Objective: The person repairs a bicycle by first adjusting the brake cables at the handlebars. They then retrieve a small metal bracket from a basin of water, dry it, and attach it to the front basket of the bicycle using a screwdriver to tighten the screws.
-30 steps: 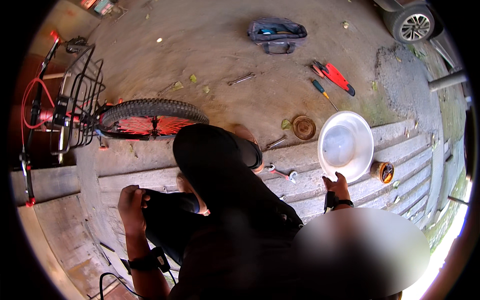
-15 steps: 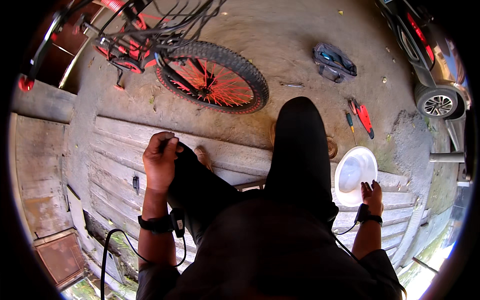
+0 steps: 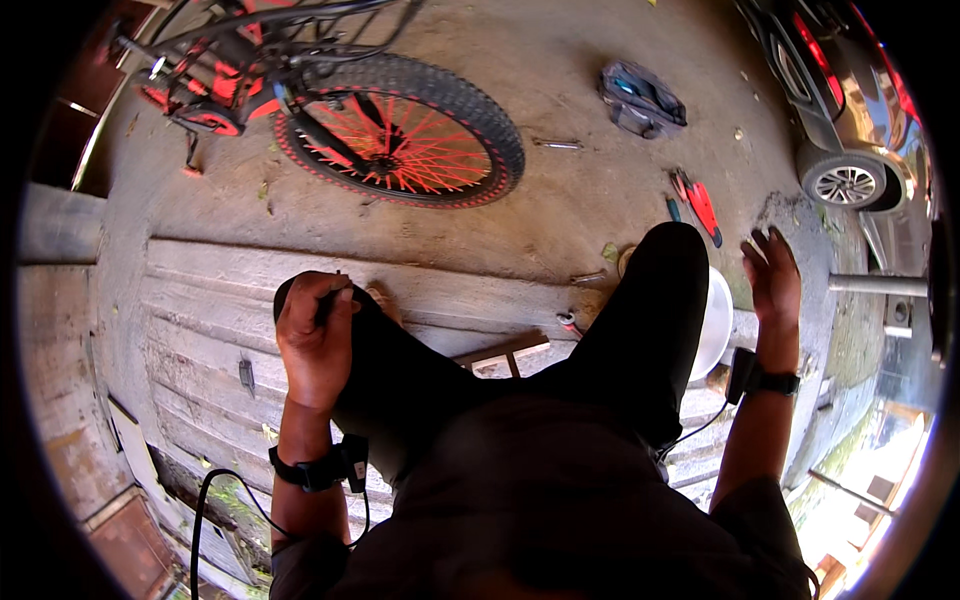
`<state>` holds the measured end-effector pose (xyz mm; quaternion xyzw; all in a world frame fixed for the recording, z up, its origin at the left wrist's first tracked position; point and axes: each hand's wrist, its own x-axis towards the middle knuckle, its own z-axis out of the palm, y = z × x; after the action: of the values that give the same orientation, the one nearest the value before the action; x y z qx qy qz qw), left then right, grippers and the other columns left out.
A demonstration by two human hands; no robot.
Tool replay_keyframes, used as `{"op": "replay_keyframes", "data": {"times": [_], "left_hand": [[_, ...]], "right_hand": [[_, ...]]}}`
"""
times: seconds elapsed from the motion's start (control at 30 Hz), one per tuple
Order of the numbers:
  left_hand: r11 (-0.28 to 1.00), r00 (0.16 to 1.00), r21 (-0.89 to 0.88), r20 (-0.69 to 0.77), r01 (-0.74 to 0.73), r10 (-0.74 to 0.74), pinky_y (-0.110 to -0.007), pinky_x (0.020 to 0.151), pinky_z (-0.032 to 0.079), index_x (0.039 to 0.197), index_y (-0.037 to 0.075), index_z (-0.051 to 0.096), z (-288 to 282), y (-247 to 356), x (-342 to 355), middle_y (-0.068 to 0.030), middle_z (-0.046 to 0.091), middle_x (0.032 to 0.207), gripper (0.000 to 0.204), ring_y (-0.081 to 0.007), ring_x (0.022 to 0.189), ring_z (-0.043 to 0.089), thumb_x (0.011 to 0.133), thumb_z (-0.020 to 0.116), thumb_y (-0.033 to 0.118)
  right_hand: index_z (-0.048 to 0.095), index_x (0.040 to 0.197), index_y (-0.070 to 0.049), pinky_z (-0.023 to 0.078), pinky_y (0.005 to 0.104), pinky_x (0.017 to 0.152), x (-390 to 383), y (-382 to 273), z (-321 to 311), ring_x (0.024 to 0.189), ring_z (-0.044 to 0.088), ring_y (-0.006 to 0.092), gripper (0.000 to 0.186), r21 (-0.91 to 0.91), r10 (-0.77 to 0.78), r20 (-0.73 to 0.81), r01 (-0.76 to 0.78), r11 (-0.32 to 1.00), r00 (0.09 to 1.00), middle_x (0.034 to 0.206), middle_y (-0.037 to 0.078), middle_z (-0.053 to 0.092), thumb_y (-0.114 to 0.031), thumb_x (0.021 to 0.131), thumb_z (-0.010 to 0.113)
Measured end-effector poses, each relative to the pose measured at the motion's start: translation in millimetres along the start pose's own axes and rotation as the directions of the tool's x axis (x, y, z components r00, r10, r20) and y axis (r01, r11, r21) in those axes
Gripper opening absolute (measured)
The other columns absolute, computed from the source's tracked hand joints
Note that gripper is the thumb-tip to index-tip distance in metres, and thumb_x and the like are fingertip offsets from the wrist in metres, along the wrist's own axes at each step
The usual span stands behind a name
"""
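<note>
My left hand [image 3: 315, 335] hovers by my left knee, its fingers curled together. Something small and dark shows between thumb and fingers, too little of it to name. Over on the right, my right hand [image 3: 774, 280] is raised with fingers apart and nothing in it. Beside it is a white plastic basin [image 3: 715, 325], partly hidden behind my right leg. Farther off on the ground lie a red-handled cutting tool [image 3: 701, 208] and a screwdriver [image 3: 673, 209], the latter partly covered by my knee. A red-and-black bicycle [image 3: 390, 150] stands at the far left.
A grey tool bag [image 3: 640, 105] sits open on the ground, with a wrench [image 3: 557, 143] nearby. Between my legs are a wooden frame [image 3: 505, 352] and a red-ended tool [image 3: 570, 323]. A small black object [image 3: 246, 375] lies left on the ridged concrete. A parked car [image 3: 850, 120] stands far right.
My right hand has moved away from the basin's rim, forward and up. My right knee has swung right, hiding part of the basin. The left hand stays curled.
</note>
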<state>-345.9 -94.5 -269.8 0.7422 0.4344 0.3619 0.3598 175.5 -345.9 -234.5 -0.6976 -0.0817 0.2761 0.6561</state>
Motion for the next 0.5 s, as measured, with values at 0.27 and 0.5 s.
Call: {"op": "replay_keyframes", "data": {"times": [0.27,0.5], "left_hand": [[0.913,0.963,0.367,0.258,-0.177,0.083,-0.035,0.070,0.048,0.093,0.002,0.061,57.2,12.1,46.0,-0.0132,0.061,0.086,0.014,-0.0287,0.077,0.060,0.082,0.061,-0.006],[0.803,0.874,0.562,0.473,-0.199,-0.114,-0.040,0.077,0.047,0.091,0.001,0.060,87.5,16.0,77.0,-0.0149,0.062,0.087,0.011,-0.0331,0.081,0.059,0.081,0.058,-0.004]], "right_hand": [[0.045,0.136,-0.003,0.054,0.0220,0.059,18.5,33.6,68.1,0.078,0.068,0.0171,0.045,-0.184,0.144,0.350,-0.083,0.979,0.925,0.108,0.012,0.064,-0.019,0.095,0.056],[0.044,0.134,0.004,0.050,0.0204,0.051,22.3,24.6,39.3,0.068,0.065,0.0158,0.044,-0.228,0.211,0.178,-0.168,0.959,0.961,0.099,0.012,0.063,-0.015,0.096,0.053]]}}
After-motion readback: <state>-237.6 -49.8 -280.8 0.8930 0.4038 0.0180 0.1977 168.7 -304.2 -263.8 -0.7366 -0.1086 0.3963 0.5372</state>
